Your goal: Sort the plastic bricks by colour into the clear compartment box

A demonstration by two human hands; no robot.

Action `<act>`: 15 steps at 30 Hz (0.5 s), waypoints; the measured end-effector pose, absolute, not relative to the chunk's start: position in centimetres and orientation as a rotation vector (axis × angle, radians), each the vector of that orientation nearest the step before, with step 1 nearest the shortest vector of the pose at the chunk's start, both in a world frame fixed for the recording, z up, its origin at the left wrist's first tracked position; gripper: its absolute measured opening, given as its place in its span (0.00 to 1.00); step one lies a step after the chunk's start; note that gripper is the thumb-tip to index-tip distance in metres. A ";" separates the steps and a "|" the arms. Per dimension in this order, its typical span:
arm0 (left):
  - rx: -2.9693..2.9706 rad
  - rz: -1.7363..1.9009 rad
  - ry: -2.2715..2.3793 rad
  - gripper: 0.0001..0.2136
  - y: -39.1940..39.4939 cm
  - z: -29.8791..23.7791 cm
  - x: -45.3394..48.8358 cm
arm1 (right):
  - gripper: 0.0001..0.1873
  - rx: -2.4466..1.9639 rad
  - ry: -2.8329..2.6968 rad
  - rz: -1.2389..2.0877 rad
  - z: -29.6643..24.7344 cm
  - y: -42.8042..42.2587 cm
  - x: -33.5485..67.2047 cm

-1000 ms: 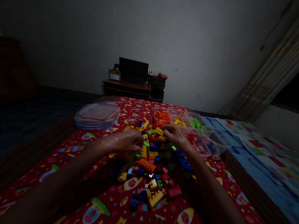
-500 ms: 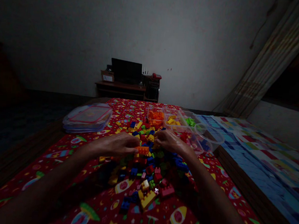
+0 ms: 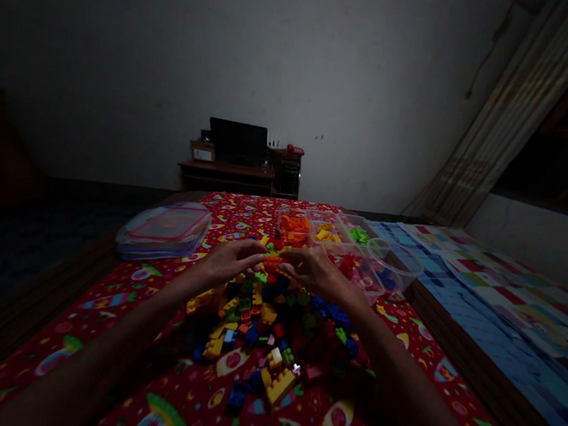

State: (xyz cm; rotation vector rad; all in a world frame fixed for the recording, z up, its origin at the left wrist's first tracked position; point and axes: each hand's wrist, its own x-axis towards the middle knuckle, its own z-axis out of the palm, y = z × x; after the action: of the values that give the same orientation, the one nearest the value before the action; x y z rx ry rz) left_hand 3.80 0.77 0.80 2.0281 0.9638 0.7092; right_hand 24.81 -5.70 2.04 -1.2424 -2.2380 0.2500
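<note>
Between my two hands is an orange building brick (image 3: 272,263), held just above a loose heap of mixed toy bricks (image 3: 256,317). My left hand (image 3: 232,260) pinches its left end with thumb and fingers. The fingers of my right hand (image 3: 313,269) close on its right end. Below lie yellow, blue, green and red bricks, with a long yellow brick (image 3: 278,385) at the near side of the heap. The far part of the heap is partly covered by my hands.
Clear boxes stand beyond my right hand: one with orange bricks (image 3: 295,226), others with yellow bricks (image 3: 327,233), green bricks (image 3: 360,236), red bricks (image 3: 346,266) and blue bricks (image 3: 387,278). Stacked lids (image 3: 164,230) lie at the left on the red patterned cloth (image 3: 129,305).
The orange brick has moved up and away from the heap. My right hand has come to its right end from the bricks beside it. The view has tilted slightly up.
</note>
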 end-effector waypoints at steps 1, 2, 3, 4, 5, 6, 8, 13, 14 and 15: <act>2.038 0.739 0.983 0.25 0.9 1.0 3.6 | 0.13 -1.268 -2.194 0.223 2.2 -5.1 25.2; 2.060 0.761 0.999 0.25 1.0 1.1 3.4 | 0.14 -1.303 -2.143 0.189 2.4 -4.4 25.6; 2.089 0.779 1.011 0.25 1.2 1.3 3.2 | 0.15 -1.345 -2.087 0.148 2.6 -3.5 25.9; 2.121 0.791 1.020 0.25 1.3 1.3 3.0 | 0.16 -1.391 -2.038 0.105 2.9 -2.5 26.3; 2.157 0.802 1.029 0.25 1.4 1.4 2.9 | 0.17 -1.439 -1.996 0.063 3.3 -1.3 26.6; 2.198 0.804 1.043 0.24 1.5 1.4 2.7 | 0.18 -1.492 -1.955 0.021 3.7 -0.1 26.8; 2.294 0.798 1.092 0.23 1.7 1.2 2.5 | 0.19 -1.603 -1.874 -0.051 4.5 2.6 27.0; 2.467 0.781 1.182 0.20 2.4 0.7 2.0 | 0.19 -1.837 -1.788 -0.083 5.3 6.9 26.4; 2.476 0.780 1.186 0.20 2.6 0.6 1.9 | 0.19 -1.835 -1.819 -0.085 5.1 6.9 26.2; 2.478 0.779 1.189 0.20 2.8 0.5 1.8 | 0.19 -1.815 -1.860 -0.087 4.7 6.5 26.0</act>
State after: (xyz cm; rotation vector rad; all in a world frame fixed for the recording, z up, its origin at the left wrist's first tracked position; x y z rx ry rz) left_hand 1.76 2.83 0.54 2.4781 1.1889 0.7790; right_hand 25.96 6.54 4.74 -1.8155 -1.8603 -0.0870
